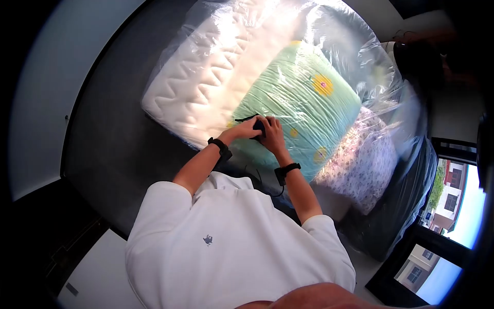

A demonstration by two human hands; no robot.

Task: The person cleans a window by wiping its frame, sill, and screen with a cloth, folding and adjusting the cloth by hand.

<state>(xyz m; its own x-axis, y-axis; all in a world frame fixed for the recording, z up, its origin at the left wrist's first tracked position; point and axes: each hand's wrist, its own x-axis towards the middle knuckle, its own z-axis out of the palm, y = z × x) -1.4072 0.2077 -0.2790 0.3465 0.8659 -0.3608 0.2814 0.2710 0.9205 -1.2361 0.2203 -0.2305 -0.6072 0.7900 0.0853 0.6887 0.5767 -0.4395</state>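
Observation:
Both my hands meet in front of me, over the near corner of a green quilted bedding piece (pixel 303 98) with yellow flowers. Between them is a small dark item (pixel 259 130) with a thin dark end sticking out to the left; its kind is hard to make out. My left hand (pixel 244 129) has its fingers closed on its left side. Curled around its right side are the fingers of my right hand (pixel 272 135). Each wrist wears a black band with a small box, and a cable hangs from the right one.
A white quilted mattress (pixel 190 87) lies under clear plastic sheeting (pixel 339 26), which also covers the green piece. Floral bedding (pixel 360 159) is bunched on the right. A dark grey surface (pixel 113 118) stretches along the left. Windows (pixel 447 201) are at the lower right.

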